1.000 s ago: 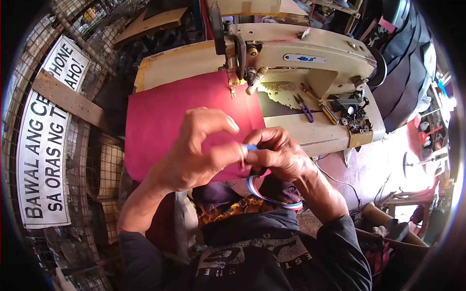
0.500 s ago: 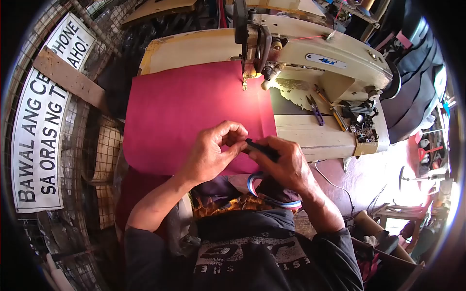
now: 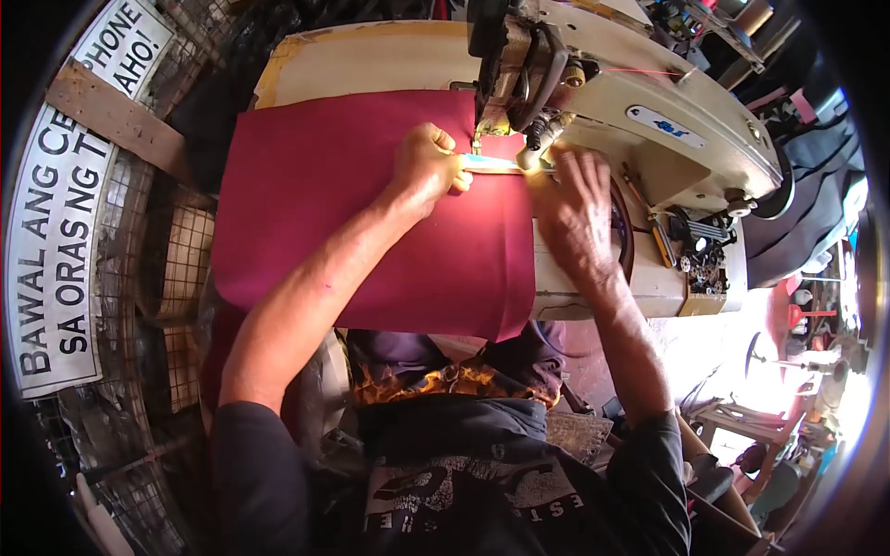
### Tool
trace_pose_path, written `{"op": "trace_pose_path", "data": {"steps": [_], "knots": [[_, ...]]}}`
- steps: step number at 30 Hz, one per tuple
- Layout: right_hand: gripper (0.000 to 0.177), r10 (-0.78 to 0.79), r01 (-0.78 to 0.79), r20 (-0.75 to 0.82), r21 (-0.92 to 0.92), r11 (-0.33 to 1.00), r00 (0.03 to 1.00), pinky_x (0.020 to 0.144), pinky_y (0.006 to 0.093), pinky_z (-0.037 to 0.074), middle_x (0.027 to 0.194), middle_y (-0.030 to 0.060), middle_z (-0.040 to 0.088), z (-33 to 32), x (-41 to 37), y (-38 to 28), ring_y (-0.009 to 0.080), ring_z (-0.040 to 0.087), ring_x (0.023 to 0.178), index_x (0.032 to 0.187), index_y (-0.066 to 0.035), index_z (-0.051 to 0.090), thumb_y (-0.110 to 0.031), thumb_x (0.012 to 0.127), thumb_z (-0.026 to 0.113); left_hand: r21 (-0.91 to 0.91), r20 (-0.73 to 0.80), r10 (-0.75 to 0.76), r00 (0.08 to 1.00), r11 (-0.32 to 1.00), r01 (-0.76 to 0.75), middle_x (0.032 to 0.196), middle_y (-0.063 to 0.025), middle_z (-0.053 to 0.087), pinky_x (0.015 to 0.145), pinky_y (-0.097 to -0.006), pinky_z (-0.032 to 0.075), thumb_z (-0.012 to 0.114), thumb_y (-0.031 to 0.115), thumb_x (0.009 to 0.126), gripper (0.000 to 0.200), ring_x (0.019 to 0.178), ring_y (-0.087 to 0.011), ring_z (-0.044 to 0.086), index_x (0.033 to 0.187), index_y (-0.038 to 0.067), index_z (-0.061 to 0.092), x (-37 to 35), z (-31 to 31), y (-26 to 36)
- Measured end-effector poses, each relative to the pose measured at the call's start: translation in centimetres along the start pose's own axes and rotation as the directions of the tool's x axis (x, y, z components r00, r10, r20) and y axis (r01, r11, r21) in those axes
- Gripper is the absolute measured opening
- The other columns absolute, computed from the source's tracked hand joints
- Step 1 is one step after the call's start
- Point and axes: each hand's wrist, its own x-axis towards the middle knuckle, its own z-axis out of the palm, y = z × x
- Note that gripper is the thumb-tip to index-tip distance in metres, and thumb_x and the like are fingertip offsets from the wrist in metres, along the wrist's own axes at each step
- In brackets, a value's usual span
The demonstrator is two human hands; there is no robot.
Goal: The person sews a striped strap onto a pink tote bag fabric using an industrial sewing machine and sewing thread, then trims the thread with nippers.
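A narrow striped ribbon [image 3: 496,165], whitish with some light blue, stretches across a sheet of dark red material [image 3: 343,213] just in front of the presser foot [image 3: 476,144] of a sewing machine [image 3: 640,102]. My left hand [image 3: 428,167] is closed on the ribbon's left end, its knuckles up. At the right end my right hand [image 3: 575,204], partly smeared by motion, has its thumb side against the ribbon and its fingers bent over. A dark band [image 3: 625,232] curves out behind my right wrist. The sheet has a fold or seam along its right side.
Pliers-like tools and a screwdriver [image 3: 663,243] lie on the machine bed beside a heap of small metal parts [image 3: 706,259]. A wire grille with a lettered sign [image 3: 65,250] stands at the left. Dark sheets [image 3: 816,204] hang at the right.
Both hands have moved up to the needle area and apart. The small black item between them is no longer seen. The striped ribbon has come from my lap onto the red sheet.
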Motion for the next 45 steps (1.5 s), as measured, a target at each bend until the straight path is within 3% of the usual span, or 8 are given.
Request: {"op": "trace_pose_path", "data": {"steps": [2, 7, 16, 23, 27, 34, 40, 45], "knots": [[0.025, 0.054, -0.062, 0.033, 0.368, 0.928, 0.998, 0.087, 0.0434, 0.053, 0.108, 0.0121, 0.063, 2.3, 0.0, -1.8, 0.0298, 0.062, 0.102, 0.109, -0.006, 0.068, -0.011, 0.084, 0.066, -0.007, 0.049, -0.074, 0.996, 0.997, 0.074, 0.075, -0.0160, 0.065, 0.043, -0.0316, 0.053, 0.069, -0.012, 0.086, 0.028, 0.057, -0.0202, 0.067, 0.095, -0.001, 0.045, 0.5, -0.6, 0.5], [0.016, -0.054, 0.034, 0.054, 0.312, 0.950, 0.997, 0.074, 0.0388, 0.052, 0.087, 0.0064, 0.060, 4.8, 1.5, -2.2, 0.0251, 0.061, 0.086, 0.099, -0.007, 0.065, -0.015, 0.085, 0.066, 0.094, 0.139, -0.289, 0.947, 0.956, 0.278, 0.072, -0.0138, 0.065, 0.048, -0.0303, 0.057, 0.078, -0.002, 0.084, 0.022, 0.057, -0.0199, 0.067, 0.083, 0.000, 0.056, 0.8, -1.4, 2.5], [0.016, -0.159, 0.154, -0.008, 0.296, 0.943, 0.987, 0.074, 0.0381, 0.050, 0.089, 0.0027, 0.060, 5.9, 1.7, -1.7, 0.0229, 0.060, 0.084, 0.096, -0.009, 0.068, -0.017, 0.082, 0.070, 0.311, 0.192, -0.298, 0.935, 0.922, 0.230, 0.071, -0.0127, 0.065, 0.049, -0.0298, 0.058, 0.068, 0.000, 0.089, 0.013, 0.057, -0.0191, 0.067, 0.079, -0.002, 0.060, 0.7, -1.3, 4.2], [0.014, -0.159, 0.135, 0.036, 0.367, 0.920, 0.987, 0.078, 0.0420, 0.049, 0.092, 0.0041, 0.061, 5.9, 2.0, -1.7, 0.0252, 0.061, 0.089, 0.098, -0.012, 0.069, -0.016, 0.085, 0.069, 0.726, 0.356, 0.023, 0.934, 0.623, -0.292, 0.073, -0.0111, 0.065, 0.052, -0.0355, 0.051, 0.071, 0.006, 0.083, 0.008, 0.056, -0.0172, 0.062, 0.084, 0.001, 0.064, -0.1, -2.1, 4.1], [0.017, -0.154, 0.095, 0.077, 0.506, 0.858, 0.985, 0.082, 0.0437, 0.048, 0.094, 0.0081, 0.063, 5.0, 1.9, -0.8, 0.0286, 0.062, 0.091, 0.103, -0.008, 0.070, -0.012, 0.087, 0.067, 0.529, 0.561, 0.597, 0.573, 0.274, -0.803, 0.091, -0.0066, 0.061, 0.076, -0.0383, 0.053, 0.072, 0.012, 0.088, 0.009, 0.084, -0.0259, 0.060, 0.089, 0.004, 0.069, -0.2, -3.8, 0.8], [0.020, -0.111, -0.049, 0.200, 0.657, 0.752, 0.974, 0.084, 0.0457, 0.053, 0.096, 0.0136, 0.069, 4.3, 2.3, 0.3, 0.0347, 0.065, 0.095, 0.107, -0.005, 0.073, -0.011, 0.087, 0.071, 0.411, 0.746, 0.598, 0.292, -0.070, -0.909, 0.092, -0.0057, 0.063, 0.074, -0.0349, 0.055, 0.072, 0.010, 0.083, 0.014, 0.086, -0.0231, 0.061, 0.094, 0.002, 0.071, -0.4, -4.9, 0.9], [0.025, -0.069, -0.175, 0.386, 0.561, 0.809, 0.920, 0.089, 0.0423, 0.054, 0.109, 0.0119, 0.071, 4.1, 2.4, 1.4, 0.0322, 0.066, 0.105, 0.110, -0.004, 0.075, -0.009, 0.085, 0.076, 0.404, 0.804, 0.519, 0.291, -0.116, -0.907, 0.094, -0.0100, 0.065, 0.076, -0.0360, 0.060, 0.070, 0.004, 0.081, 0.020, 0.090, -0.0255, 0.066, 0.099, -0.004, 0.069, -1.3, -5.7, 1.2], [0.022, -0.021, -0.173, 0.324, 0.557, 0.812, 0.946, 0.084, 0.0422, 0.055, 0.102, 0.0142, 0.074, 4.4, 1.8, 0.7, 0.0335, 0.070, 0.093, 0.109, -0.004, 0.075, -0.008, 0.087, 0.076, 0.406, 0.782, 0.521, 0.342, -0.009, -0.914, 0.092, -0.0090, 0.062, 0.072, -0.0346, 0.060, 0.075, 0.002, 0.078, 0.020, 0.087, -0.0245, 0.065, 0.095, -0.004, 0.067, -1.1, -5.6, 1.3]]}}
